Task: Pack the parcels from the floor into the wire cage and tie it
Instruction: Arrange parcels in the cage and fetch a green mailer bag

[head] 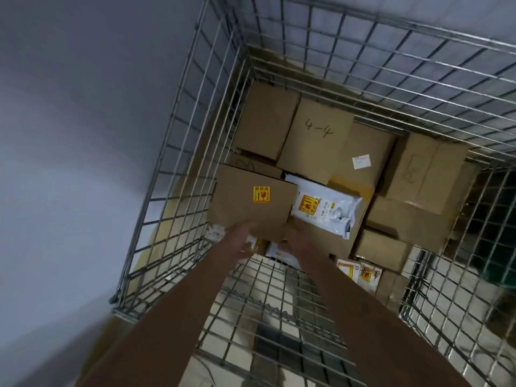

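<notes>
Head view: both hands, left hand point(242, 239) and right hand point(296, 238), grip a brown carton point(251, 203) by its near edge, fingers curled under, low inside the wire cage point(178, 152). Packing is underway; next, set it down beside the white mailer point(329, 208).

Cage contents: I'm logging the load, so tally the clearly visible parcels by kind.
Cardboard boxes: 8, including the held box between left hand and right hand
Silver-white poly bags: 1
Total: 9; others partly hidden, uncounted

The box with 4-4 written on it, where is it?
In the head view, the 4-4 box lies at the wire cage's far end, between two plain cardboard boxes.
</notes>
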Tool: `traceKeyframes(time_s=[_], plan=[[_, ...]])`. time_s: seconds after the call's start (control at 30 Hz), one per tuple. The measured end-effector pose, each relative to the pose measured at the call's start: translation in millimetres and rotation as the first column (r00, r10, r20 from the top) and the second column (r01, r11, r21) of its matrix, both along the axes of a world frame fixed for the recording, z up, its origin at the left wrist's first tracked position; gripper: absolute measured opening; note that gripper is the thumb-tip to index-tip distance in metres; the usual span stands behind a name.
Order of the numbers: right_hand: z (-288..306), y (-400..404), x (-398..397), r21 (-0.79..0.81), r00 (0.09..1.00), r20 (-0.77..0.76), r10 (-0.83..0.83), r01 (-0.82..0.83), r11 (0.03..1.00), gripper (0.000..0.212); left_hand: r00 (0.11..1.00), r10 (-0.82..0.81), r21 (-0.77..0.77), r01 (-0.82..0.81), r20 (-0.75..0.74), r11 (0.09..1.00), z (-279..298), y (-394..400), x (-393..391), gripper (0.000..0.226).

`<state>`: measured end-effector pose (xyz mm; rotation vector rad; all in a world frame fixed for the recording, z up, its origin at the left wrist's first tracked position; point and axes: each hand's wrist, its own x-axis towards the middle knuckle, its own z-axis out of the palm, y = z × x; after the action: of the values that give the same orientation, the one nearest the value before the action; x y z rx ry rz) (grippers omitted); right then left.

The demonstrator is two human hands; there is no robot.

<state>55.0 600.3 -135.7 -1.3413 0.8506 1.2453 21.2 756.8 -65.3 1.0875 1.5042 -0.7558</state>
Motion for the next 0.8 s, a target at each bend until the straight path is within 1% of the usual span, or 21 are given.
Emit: traceKeyframes(time_s=[0.07,0.1,0.17,0.2,0.27,0.33,0.37,0.4,0.43,0.47,0.5,0.53,0.57,0.6,0.63,0.67,0.7,0.73,0.8], plan=[[6.6,6.2,-5.6,0.001,0.996,-0.090,-0.019,0.019,1.000,0.043,0.986,0.153,-0.031,-0.151,0.060,0.988,-10.3,5.7,-1.2,0.041],[9.4,8.9,-7.8,0.003,0.997,-0.068,-0.021,0.021,1.000,0.041,0.969,0.227,-0.009,-0.227,0.097,0.974,-14.7,7.8,-1.0,0.037],[5.8,13.3,-4.1,-0.018,0.996,0.080,-0.023,0.025,1.000,0.035,0.950,0.265,0.019,-0.272,0.167,0.962,-18.4,8.4,5.4,0.022],[3.7,18.6,-0.6,-0.022,0.986,0.166,-0.035,0.040,0.999,0.035,0.950,0.234,0.017,-0.243,0.209,0.970,-17.0,9.0,7.3,0.016],[5.1,28.0,7.0,-0.072,0.965,0.258,0.041,-0.023,0.997,0.043,0.952,0.194,-0.024,-0.194,0.237,0.981,-10.0,11.1,10.7,0.017],[22.4,29.7,4.7,-0.174,0.953,0.274,0.128,-0.082,0.981,0.064,0.966,0.106,-0.006,-0.108,0.235,0.994,3.2,17.9,8.8,0.026],[37.5,28.3,-0.7,-0.242,0.948,0.273,0.163,-0.096,0.965,0.072,0.977,0.043,-0.001,-0.044,0.210,0.999,11.6,21.2,7.7,0.029],[56.2,26.3,-8.1,-0.281,0.940,0.292,0.175,-0.091,0.956,0.074,0.981,-0.064,0.013,0.063,0.184,0.998,22.7,23.4,3.0,0.032],[75.9,23.5,-18.0,-0.310,0.933,0.312,0.179,-0.078,0.948,0.071,0.963,-0.214,0.037,0.211,0.164,0.977,39.9,24.4,-5.1,0.036],[94.5,20.3,-30.2,-0.328,0.920,0.340,0.194,-0.077,0.941,0.066,0.897,-0.412,0.082,0.404,0.157,0.911,58.6,25.3,-15.2,0.042],[114.0,16.2,-44.8,-0.350,0.908,0.361,0.210,-0.077,0.934,0.060,0.783,-0.597,0.132,0.582,0.177,0.802,81.7,23.8,-24.5,0.048],[135.0,11.6,-59.9,-0.370,0.904,0.366,0.220,-0.075,0.926,0.054,0.630,-0.749,0.187,0.726,0.208,0.662,104.3,21.7,-35.5,0.054],[158.5,6.8,-75.2,-0.396,0.909,0.351,0.226,-0.075,0.915,0.052,0.458,-0.858,0.245,0.826,0.234,0.507,129.0,20.0,-46.1,0.055],[182.3,0.7,-91.7,-0.427,0.908,0.345,0.239,-0.075,0.901,0.052,0.292,-0.927,0.307,0.883,0.235,0.356,152.2,18.2,-55.1,0.054],[203.4,-6.7,-108.1,-0.468,0.896,0.354,0.267,-0.078,0.880,0.053,0.127,-0.966,0.381,0.901,0.226,0.208,173.8,14.9,-63.3,0.051],[222.9,-15.3,-124.1,-0.513,0.876,0.364,0.317,-0.096,0.853,0.055,-0.005,-0.980,0.441,0.894,0.201,0.086,190.3,11.0,-69.0,0.051],[237.9,-25.7,-138.9,-0.553,0.856,0.373,0.358,-0.105,0.827,0.055,-0.115,-0.978,0.492,0.870,0.175,-0.015,204.2,6.0,-73.2,0.054],[255.8,-36.8,-152.6,-0.586,0.845,0.374,0.382,-0.104,0.803,0.054,-0.190,-0.972,0.511,0.855,0.140,-0.094,216.8,-1.3,-74.4,0.059],[294.6,-62.0,-174.7,-0.643,0.854,0.381,0.353,-0.029,0.765,0.053,-0.313,-0.946,0.550,0.807,0.087,-0.216,244.9,-27.3,-73.3,0.066]])
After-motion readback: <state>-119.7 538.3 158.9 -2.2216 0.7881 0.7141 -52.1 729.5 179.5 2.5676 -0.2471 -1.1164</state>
